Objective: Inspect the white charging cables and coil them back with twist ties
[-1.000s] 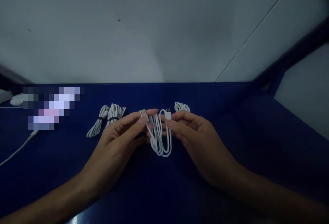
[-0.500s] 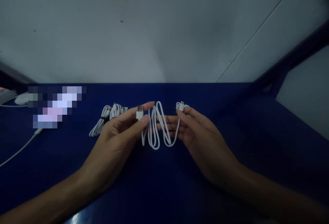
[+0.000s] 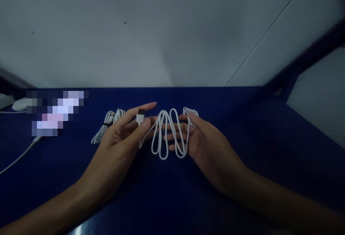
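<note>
A white USB cable (image 3: 163, 152) hangs in several loose zigzag loops between my two hands, above the blue table. My left hand (image 3: 121, 138) pinches the cable near its USB-A plug (image 3: 140, 115), with the index finger stretched out past it. The cable's other end is in my right hand (image 3: 206, 141), held between thumb and index finger; the plug there is mostly hidden. My right hand's other fingers reach behind the loops. Just beyond my left hand lies a white cable bundle (image 3: 101, 130) with a black tie, partly covered, beside another bundle (image 3: 118, 114).
Another white coiled cable (image 3: 196, 113) lies behind my right hand. At the left is a blurred-out bright device (image 3: 58, 114) with a white cord (image 3: 20, 161) plugged into it. A pale wall (image 3: 161, 48) rises behind the blue table (image 3: 167, 199).
My left hand has moved slightly left with the USB-A plug, and the cable's loops have spread wider. My right thumb now covers the plug that showed at its tip.
</note>
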Demonstrator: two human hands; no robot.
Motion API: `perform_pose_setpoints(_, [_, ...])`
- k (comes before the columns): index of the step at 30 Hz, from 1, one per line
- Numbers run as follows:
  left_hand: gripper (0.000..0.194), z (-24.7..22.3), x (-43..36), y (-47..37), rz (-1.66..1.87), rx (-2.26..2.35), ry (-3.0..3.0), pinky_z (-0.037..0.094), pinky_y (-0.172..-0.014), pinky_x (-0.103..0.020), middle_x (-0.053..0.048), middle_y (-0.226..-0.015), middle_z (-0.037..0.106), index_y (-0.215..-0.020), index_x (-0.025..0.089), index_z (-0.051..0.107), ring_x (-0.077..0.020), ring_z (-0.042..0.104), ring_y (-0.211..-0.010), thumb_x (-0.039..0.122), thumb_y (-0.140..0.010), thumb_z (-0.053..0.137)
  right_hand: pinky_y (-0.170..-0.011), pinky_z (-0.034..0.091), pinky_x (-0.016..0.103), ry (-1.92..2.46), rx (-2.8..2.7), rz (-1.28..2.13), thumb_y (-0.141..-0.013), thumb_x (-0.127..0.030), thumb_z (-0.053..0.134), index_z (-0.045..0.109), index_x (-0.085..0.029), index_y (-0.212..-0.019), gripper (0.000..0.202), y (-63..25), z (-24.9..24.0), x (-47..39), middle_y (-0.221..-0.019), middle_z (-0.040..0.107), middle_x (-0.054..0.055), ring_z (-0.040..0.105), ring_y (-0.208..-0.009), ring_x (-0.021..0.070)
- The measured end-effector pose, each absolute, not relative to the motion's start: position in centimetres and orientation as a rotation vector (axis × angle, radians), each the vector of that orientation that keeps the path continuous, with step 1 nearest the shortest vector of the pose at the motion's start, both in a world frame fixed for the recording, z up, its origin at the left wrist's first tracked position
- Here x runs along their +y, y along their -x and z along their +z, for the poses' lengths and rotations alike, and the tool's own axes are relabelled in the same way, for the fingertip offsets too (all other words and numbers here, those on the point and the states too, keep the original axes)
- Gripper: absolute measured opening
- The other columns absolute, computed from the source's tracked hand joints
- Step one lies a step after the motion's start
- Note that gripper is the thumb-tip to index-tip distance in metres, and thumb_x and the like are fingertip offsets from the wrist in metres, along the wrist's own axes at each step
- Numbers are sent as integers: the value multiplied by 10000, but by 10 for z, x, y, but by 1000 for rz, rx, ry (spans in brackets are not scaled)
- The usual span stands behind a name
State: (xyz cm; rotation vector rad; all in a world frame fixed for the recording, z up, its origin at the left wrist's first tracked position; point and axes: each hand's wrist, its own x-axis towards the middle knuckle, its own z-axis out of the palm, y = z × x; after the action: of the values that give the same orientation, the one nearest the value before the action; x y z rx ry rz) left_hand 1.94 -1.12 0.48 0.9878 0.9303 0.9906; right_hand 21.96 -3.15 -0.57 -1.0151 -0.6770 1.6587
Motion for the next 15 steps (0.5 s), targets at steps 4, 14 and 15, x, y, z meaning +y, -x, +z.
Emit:
perform_pose_setpoints(4, [555,1,-8,-17,964,990,-935,573,-1159,-387,-44,-1395,813,-1486,404,743,-287,757,-1306,299,-963,897,-977,638,406,979,-759,1726,-996,-434,831,753,-237,-1175,278,-220,-2,-31,-1320,794,101,767,-1160,274])
perform_pose_setpoints(14, [272,7,-11,-23,954,883,-853,518,-1218,-439,-80,-1355,834,-1292,266,865,-306,732,-1325,307,-1029,808,-1104,586,384,959,-913,1735,-1036,-369,822,862,-284,-1200,189,-224,-1,-31,-1317,820,52,765,-1158,215])
perform_pose_setpoints(15, [256,8,-11,-23,953,865,-853,536,-1193,-446,-89,-1342,839,-1278,260,872,-316,735,-1320,323,-1045,786,-1116,585,387,945,-912,1730,-1042,-365,817,867,-290,-1205,186,-224,1,-31,-1301,827,50,770,-1163,216])
